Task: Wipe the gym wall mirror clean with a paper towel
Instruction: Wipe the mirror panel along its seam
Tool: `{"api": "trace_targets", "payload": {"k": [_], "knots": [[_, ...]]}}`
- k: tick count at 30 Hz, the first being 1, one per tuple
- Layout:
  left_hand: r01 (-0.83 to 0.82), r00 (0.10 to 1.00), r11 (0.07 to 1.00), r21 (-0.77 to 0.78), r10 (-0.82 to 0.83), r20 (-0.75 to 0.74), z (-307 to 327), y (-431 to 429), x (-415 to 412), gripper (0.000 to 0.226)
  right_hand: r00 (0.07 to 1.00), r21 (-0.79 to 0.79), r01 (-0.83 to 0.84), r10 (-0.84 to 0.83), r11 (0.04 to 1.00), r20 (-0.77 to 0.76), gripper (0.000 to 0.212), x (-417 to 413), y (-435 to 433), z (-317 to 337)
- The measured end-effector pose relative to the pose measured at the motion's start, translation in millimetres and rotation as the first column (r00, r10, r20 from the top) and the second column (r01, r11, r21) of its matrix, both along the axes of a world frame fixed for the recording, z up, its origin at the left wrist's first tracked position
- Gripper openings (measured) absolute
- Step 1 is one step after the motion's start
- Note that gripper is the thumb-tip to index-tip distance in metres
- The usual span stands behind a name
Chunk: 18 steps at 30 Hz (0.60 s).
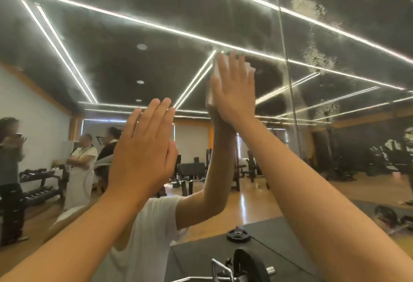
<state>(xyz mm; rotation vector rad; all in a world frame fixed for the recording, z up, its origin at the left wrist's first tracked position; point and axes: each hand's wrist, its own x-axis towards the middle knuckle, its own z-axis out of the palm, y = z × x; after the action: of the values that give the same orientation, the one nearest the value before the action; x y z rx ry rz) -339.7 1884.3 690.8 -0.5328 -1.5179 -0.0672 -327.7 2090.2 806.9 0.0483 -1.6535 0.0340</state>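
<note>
- The right hand (234,85), fingers straight, presses the paper towel (215,70) flat against the mirror (111,35), high up and just left of the panel seam (288,69).
- The left hand (143,147) is open too, lower left, palm seemingly on the glass; bare skin there could leave fresh smears.
- Only flat pressure holds the towel, so it could slip out.
- The droplet patches (317,58) right of the seam may dry into spots if missed.

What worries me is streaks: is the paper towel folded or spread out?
Folded: the paper towel is a compact pad pressed to the mirror under the straight fingers of the right hand.
</note>
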Motion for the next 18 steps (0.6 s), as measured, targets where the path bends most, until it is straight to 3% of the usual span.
{"api": "trace_targets", "payload": {"k": [3,6,8,11,18], "knots": [[-0.010,1.000,1.000,-0.012,0.010,0.003,0.2,-0.6,2.1,0.061,0.999,0.251,-0.037,0.032,0.967,0.024,0.061,-3.4,-29.9,-49.1],[-0.020,1.000,1.000,-0.013,0.020,-0.001,-0.8,-1.6,2.7,0.062,0.998,0.295,-0.048,0.034,0.954,0.053,0.059,-4.3,-7.0,-70.4],[-0.018,1.000,1.000,-0.017,0.018,-0.005,-0.7,-1.5,2.7,0.061,0.999,0.231,-0.026,0.014,0.973,0.052,0.060,-3.9,21.2,-69.4],[-0.010,1.000,1.000,-0.021,0.010,-0.003,-0.4,-1.4,1.8,0.061,0.998,0.000,0.001,-0.001,1.000,0.061,0.066,0.4,73.9,-72.9],[0.013,1.000,1.000,-0.021,-0.013,-0.008,-0.6,-0.4,2.2,0.060,0.999,-0.337,0.000,0.011,0.942,0.033,0.067,5.0,112.3,-93.5]]}}
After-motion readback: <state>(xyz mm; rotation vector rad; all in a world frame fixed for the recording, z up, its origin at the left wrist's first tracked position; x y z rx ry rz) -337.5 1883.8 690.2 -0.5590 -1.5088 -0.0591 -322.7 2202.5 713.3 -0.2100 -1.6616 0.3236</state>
